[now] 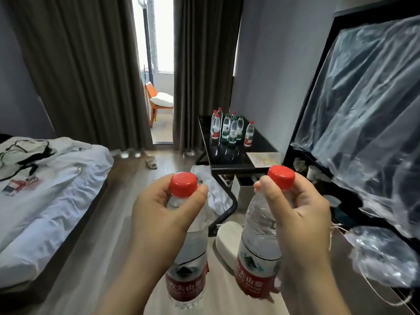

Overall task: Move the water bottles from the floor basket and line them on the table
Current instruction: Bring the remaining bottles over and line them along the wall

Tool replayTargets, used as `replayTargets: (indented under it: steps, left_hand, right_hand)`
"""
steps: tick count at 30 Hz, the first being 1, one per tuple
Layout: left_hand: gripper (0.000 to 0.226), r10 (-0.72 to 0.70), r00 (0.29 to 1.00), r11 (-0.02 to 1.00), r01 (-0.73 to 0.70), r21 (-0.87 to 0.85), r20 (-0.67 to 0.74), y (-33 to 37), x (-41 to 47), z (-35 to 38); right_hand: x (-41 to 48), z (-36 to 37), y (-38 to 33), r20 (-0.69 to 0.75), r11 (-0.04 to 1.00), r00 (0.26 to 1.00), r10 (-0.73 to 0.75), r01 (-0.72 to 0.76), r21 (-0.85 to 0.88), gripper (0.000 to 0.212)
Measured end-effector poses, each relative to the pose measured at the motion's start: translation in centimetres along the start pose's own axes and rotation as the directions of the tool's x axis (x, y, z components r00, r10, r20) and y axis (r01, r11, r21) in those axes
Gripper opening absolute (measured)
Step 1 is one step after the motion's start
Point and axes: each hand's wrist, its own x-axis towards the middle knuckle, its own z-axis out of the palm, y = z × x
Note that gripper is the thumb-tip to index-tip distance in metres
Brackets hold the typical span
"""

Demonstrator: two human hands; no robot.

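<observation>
My left hand grips the neck of a clear water bottle with a red cap and red label, held upright above the floor. My right hand pinches the neck of a second red-capped bottle the same way. Ahead stands a black glossy table against the right wall. Several bottles stand on its far end, some red-labelled, some green-labelled; one red-labelled bottle stands apart to their right. No floor basket is in view.
A bed with a white duvet fills the left side. A black frame draped in clear plastic leans along the right. A paper lies on the table's near right corner. White cloth and a slipper lie on the wooden floor.
</observation>
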Motion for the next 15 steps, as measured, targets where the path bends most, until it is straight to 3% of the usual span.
replayTargets:
  steps: [7, 15]
  left_hand:
    - [0.033, -0.018, 1.0, 1.0, 0.018, 0.002, 0.026, -7.3, 14.8, 0.8]
    - [0.024, -0.022, 0.999, 0.999, 0.021, 0.038, 0.036, -15.7, 32.0, 5.5]
  right_hand:
    - [11.0, 9.0, 5.6, -0.039, 0.998, 0.999, 0.003, -0.006, -0.057, 0.022]
    - [26.1, 18.1, 15.0, -0.041, 1.0, 0.999, 0.011, -0.012, -0.024, 0.02]
